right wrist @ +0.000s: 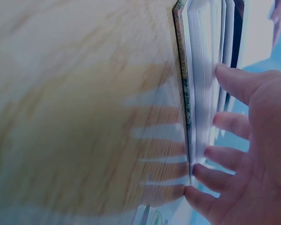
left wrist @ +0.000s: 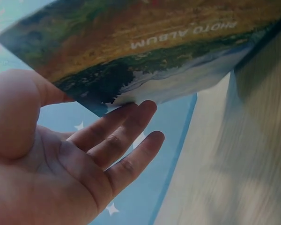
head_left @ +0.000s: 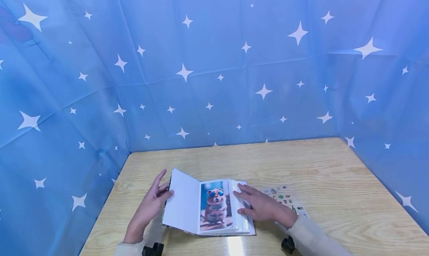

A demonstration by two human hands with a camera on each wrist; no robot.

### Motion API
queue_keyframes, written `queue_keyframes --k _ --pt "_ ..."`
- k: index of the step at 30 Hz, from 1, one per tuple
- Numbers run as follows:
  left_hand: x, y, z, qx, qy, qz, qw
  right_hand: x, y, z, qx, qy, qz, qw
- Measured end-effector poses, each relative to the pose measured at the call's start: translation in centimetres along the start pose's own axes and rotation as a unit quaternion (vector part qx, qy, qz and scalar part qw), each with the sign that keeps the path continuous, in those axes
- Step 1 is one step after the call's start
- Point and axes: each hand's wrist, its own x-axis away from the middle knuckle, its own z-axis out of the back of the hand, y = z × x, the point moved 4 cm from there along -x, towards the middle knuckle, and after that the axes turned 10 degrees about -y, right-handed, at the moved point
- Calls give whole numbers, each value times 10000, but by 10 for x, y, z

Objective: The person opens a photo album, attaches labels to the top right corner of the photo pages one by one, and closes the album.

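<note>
A photo album (head_left: 182,205) lies opened on the table, its front cover tilted up at the left. Its top photo (head_left: 216,205) shows a furry animal in sunglasses. My left hand (head_left: 152,202) holds the raised cover's outer edge, thumb on the white inner side and some fingertips at the outer side. On that outer side, the left wrist view shows a painted landscape cover (left wrist: 178,47) lettered PHOTO ALBUM. Fingers spread, my right hand (head_left: 256,204) rests on the clear page sleeves at the right. In the right wrist view its fingertips touch the page edges (right wrist: 203,70).
A sheet of small printed stickers (head_left: 285,198) lies right of the album, partly under my right forearm. The wood-grain table (head_left: 335,174) extends back to a blue star-patterned curtain (head_left: 214,92), which also hangs along both sides.
</note>
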Motion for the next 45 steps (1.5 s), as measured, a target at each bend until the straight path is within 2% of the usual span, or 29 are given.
queue_keyframes --k 10,20,38,45 --pt "4 -11 7 -192 77 91 9997 0 -1 0 -20 -31 -54 10000" --pt "2 -30 14 -334 235 386 9984 1 0 -1 -41 -37 -70 10000" --pt "0 -53 20 -427 406 671 9960 0 0 0 -50 -60 -37 10000" --pt "1 -59 21 -520 507 918 9931 0 -1 0 -60 -84 -47 9999"
